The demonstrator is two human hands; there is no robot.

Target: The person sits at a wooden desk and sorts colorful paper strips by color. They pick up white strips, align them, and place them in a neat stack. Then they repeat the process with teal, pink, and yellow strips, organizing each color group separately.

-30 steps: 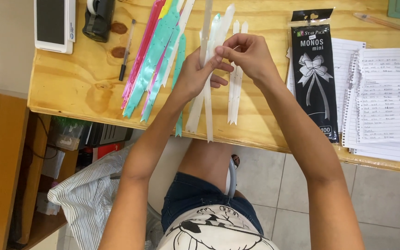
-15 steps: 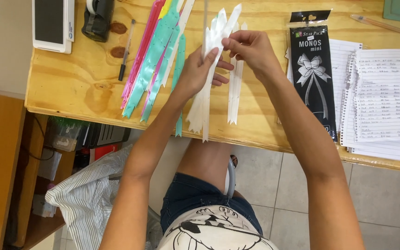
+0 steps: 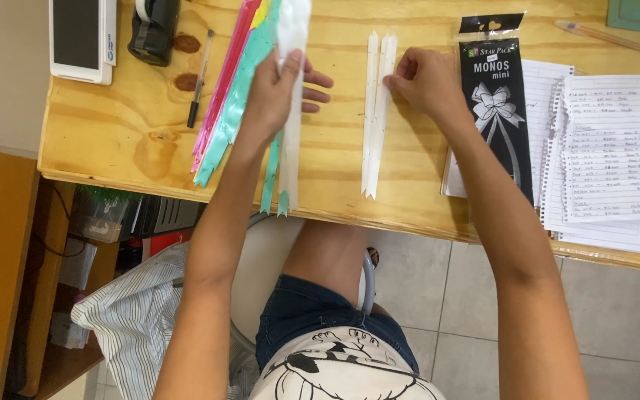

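Observation:
My left hand (image 3: 279, 92) grips a bunch of long white ribbon strips (image 3: 290, 159) and lays it on the wooden table (image 3: 112, 144), next to a fan of pink, yellow and teal ribbon strips (image 3: 231, 104). Two more white strips (image 3: 375, 111) lie flat side by side in the middle of the table. My right hand (image 3: 424, 78) rests with curled fingers at the upper right edge of those two strips, touching them.
A black packet of ribbon bows (image 3: 494, 111) lies right of my right hand, over spiral notebooks with handwritten sheets (image 3: 609, 155). A pen (image 3: 199, 78), a black tape dispenser (image 3: 153, 30) and a white device (image 3: 79, 37) sit at the left. A pencil (image 3: 605, 35) lies far right.
The hands, joined over one bunch of white strips, have parted. My left hand carried the bunch leftward; two strips now lie flat on the table under my right hand.

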